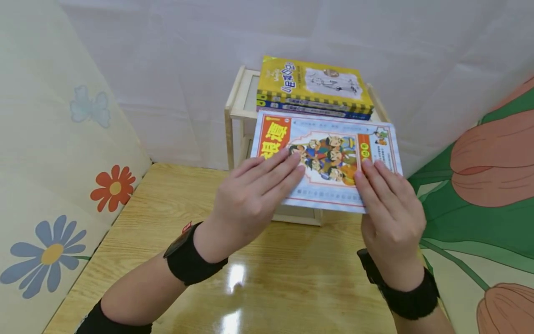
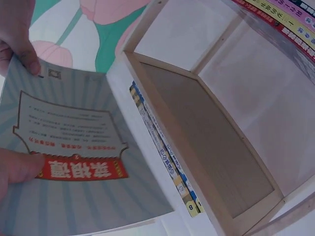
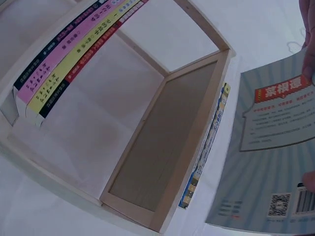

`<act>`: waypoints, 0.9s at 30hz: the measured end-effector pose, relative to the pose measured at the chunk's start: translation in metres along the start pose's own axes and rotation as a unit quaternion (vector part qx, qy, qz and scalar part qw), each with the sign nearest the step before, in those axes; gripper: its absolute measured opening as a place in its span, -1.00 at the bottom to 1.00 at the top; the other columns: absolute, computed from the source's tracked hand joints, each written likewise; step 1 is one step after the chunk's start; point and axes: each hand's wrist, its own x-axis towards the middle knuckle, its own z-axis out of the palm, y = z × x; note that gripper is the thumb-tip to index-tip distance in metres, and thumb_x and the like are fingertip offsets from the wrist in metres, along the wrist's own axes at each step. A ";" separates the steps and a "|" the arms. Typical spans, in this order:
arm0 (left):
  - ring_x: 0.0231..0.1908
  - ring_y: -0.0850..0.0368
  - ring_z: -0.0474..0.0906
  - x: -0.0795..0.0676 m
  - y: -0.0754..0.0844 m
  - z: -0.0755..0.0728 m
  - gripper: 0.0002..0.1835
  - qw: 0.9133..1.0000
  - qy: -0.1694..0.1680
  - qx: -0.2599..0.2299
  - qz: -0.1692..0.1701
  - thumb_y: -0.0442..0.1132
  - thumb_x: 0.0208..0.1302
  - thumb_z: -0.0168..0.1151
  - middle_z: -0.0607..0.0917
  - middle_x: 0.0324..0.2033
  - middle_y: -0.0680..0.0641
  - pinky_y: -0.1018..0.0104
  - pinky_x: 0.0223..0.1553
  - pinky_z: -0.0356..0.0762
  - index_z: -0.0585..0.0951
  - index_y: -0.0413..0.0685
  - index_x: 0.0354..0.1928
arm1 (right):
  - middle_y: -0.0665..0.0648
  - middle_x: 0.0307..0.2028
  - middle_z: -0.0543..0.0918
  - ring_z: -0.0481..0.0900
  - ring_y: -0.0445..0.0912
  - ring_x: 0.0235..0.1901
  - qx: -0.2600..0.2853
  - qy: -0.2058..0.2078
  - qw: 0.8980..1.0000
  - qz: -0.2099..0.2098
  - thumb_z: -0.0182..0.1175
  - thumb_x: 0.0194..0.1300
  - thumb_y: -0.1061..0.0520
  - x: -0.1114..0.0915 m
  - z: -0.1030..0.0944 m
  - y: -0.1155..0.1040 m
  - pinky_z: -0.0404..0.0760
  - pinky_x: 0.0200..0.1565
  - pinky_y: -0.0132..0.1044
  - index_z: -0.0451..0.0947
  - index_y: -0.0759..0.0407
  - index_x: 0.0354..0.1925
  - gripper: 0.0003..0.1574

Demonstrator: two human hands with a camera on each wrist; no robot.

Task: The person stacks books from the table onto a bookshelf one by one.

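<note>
Both hands hold a light blue book (image 1: pixel 329 192) with cartoon figures and a red title block on its cover. My left hand (image 1: pixel 254 197) grips its near left part, fingers flat on the cover. At the near right corner, my right hand (image 1: pixel 392 206) grips it likewise. Underneath, the left thumb (image 2: pixel 22 165) presses the back cover (image 2: pixel 74 201), and the right thumb (image 3: pixel 309 181) does so near the barcode. Just beyond the book, a stack with a yellow book (image 1: pixel 313 81) on top lies on a small wooden shelf (image 1: pixel 229 134).
More books (image 3: pixel 74 59) with pink, yellow and red spines lie on a lower level of the shelf. The shelf stands on a wood-grain tabletop (image 1: pixel 183 185) against a white backdrop (image 1: pixel 187 69). Flower-printed panels (image 1: pixel 50 139) flank it left and right.
</note>
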 end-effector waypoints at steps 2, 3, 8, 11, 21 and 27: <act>0.10 0.13 0.41 0.002 -0.003 0.002 -0.72 1.000 0.016 0.005 0.006 -0.39 0.24 0.16 0.61 -0.02 -0.05 0.21 -0.06 0.50 0.66 -0.12 -0.02 | 0.20 -0.22 0.68 0.60 0.09 -0.16 -0.006 0.028 1.000 -0.001 0.20 0.19 0.32 0.003 0.004 0.000 0.50 -0.05 -0.05 0.69 0.18 -0.17 -0.76; 0.11 0.12 0.40 0.003 -0.005 0.003 -0.71 1.000 0.025 0.006 0.010 -0.40 0.23 0.17 0.60 -0.01 -0.06 0.21 -0.07 0.50 0.66 -0.12 -0.02 | 0.20 -0.22 0.68 0.60 0.09 -0.15 -0.009 0.039 0.999 0.000 0.21 0.17 0.33 0.005 0.007 0.001 0.49 -0.03 -0.06 0.70 0.17 -0.18 -0.75; 0.13 0.12 0.38 0.003 -0.020 0.023 -0.69 0.996 0.063 0.038 0.047 -0.42 0.21 0.19 0.59 0.02 -0.07 0.19 0.02 0.44 0.65 -0.13 0.00 | 0.16 -0.22 0.68 0.59 0.05 -0.13 -0.020 0.078 0.997 -0.004 0.26 0.01 0.46 0.007 0.023 0.010 0.46 0.02 -0.04 0.70 0.13 -0.20 -0.61; 0.11 0.10 0.41 0.001 -0.031 0.039 -0.68 0.991 0.096 0.060 0.068 -0.44 0.16 0.22 0.60 0.01 -0.07 0.16 0.02 0.44 0.65 -0.13 -0.01 | 0.14 -0.19 0.68 0.58 0.04 -0.10 -0.029 0.089 0.996 -0.013 0.28 -0.07 0.51 0.003 0.032 0.019 0.44 0.05 -0.05 0.69 0.09 -0.15 -0.48; 0.17 0.12 0.33 0.012 -0.057 0.065 -0.68 0.993 0.093 0.067 0.038 -0.41 0.28 0.11 0.56 0.06 -0.04 0.09 0.03 0.35 0.62 -0.10 0.05 | 0.11 -0.11 0.65 0.52 0.03 -0.01 -0.035 0.049 0.998 0.008 0.22 0.08 0.45 0.010 0.056 0.046 0.42 0.07 -0.03 0.68 0.13 -0.12 -0.59; 0.12 0.10 0.41 0.018 -0.066 0.070 -0.73 0.993 0.090 0.069 0.017 -0.35 0.32 0.09 0.60 0.03 -0.03 0.13 -0.16 0.39 0.66 -0.06 -0.01 | 0.09 -0.02 0.62 0.42 0.07 -0.02 -0.046 -0.025 0.998 0.038 0.06 0.29 0.36 0.013 0.058 0.056 0.42 0.01 -0.08 0.67 0.15 -0.08 -0.67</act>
